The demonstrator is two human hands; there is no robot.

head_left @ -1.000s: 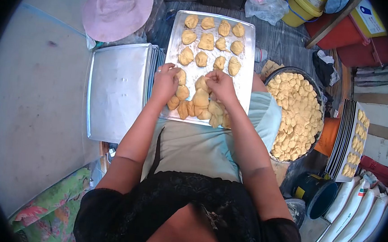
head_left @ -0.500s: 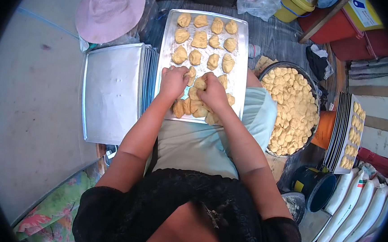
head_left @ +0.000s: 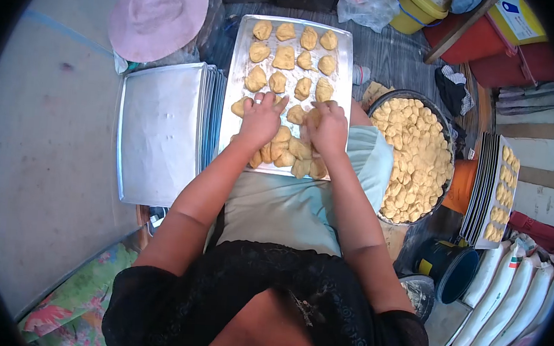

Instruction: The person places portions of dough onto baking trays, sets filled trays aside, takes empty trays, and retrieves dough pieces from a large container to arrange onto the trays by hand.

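Observation:
On my lap lies a metal baking tray (head_left: 232,73) with rows of yellowish dough pieces (head_left: 284,57) on its far part. My left hand (head_left: 261,122) is over the fourth row, fingers stretched and spread, a dough piece (head_left: 238,107) just left of it. To its right, my right hand (head_left: 329,130) has its thumb and fingers around a dough piece (head_left: 313,117), partly hidden and slightly blurred. Another dough piece (head_left: 296,114) rests between the hands. Nearer my body, a loose heap of dough pieces (head_left: 283,153) sits along the tray's near edge.
A round black tub (head_left: 450,124) full of dough pieces stands at my right. Beyond it is a stack of trays (head_left: 483,187), the outer one bearing dough. Several stacked metal trays (head_left: 161,133) and a pink hat (head_left: 158,17) are at left. White sacks (head_left: 499,304) lie lower right.
My left hand has moved right and its fingers have spread, leaving a dough piece at the row's left end. My right hand has moved right, away from the heap, to the row's right side.

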